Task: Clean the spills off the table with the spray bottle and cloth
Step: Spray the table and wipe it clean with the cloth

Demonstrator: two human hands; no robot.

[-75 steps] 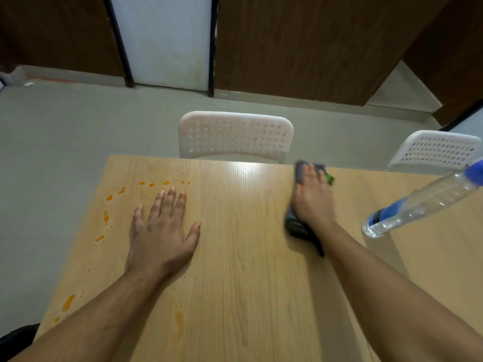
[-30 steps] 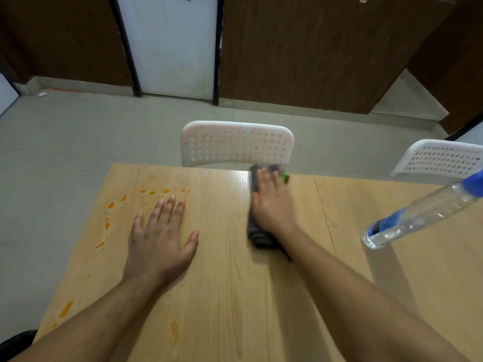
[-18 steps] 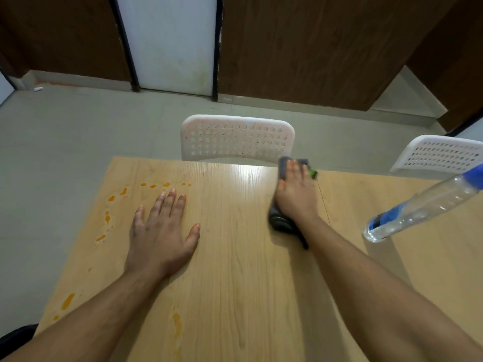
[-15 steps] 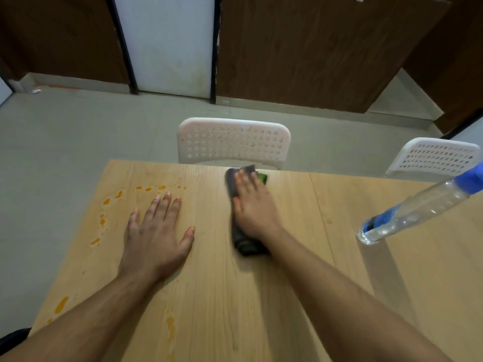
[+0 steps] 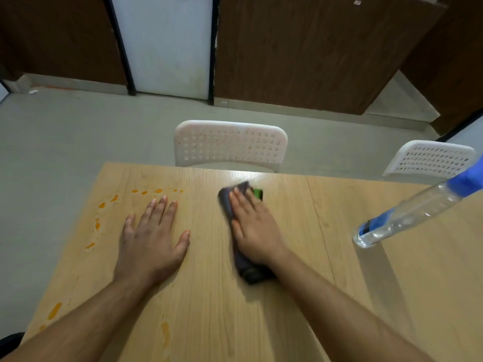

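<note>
cloth [image 5: 244, 267] flat under R hand [image 5: 252, 231] fingers [image 5: 239, 202]; L hand [image 5: 150, 239] beside

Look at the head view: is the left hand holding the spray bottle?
No: the left hand lies flat on the wooden table, while the spray bottle stands apart at the far right.

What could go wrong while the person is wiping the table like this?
The right hand wipes the cloth mid-table, but the orange spills sit along the left edge, so they might get missed. The left hand lies flat right beside those spills and could smear them if it slides. The spray bottle stands to the right of the wiping arm; a wide swing might knock it over.
</note>
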